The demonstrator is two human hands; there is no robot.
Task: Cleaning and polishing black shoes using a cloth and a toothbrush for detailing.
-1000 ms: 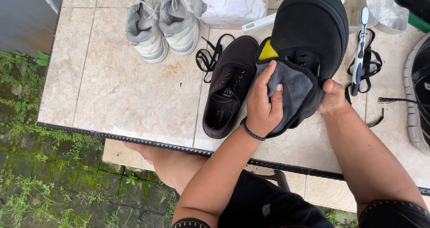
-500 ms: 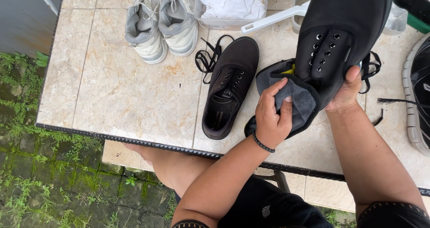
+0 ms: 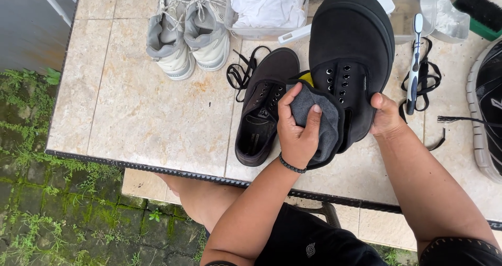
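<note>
Hands on black shoe, cloth

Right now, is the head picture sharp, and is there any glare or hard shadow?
Head view: sharp overall; soft, even daylight, no hard shadows; mild sheen on the tiled table, no real glare. The left hand with the cloth and the right hand on the black shoe show no blur.

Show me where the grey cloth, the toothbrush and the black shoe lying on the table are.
grey cloth (image 3: 319, 120), head view, its folded middle.
toothbrush (image 3: 415, 62), head view, its handle.
black shoe on the table (image 3: 264, 109), head view, its lace area.
</note>
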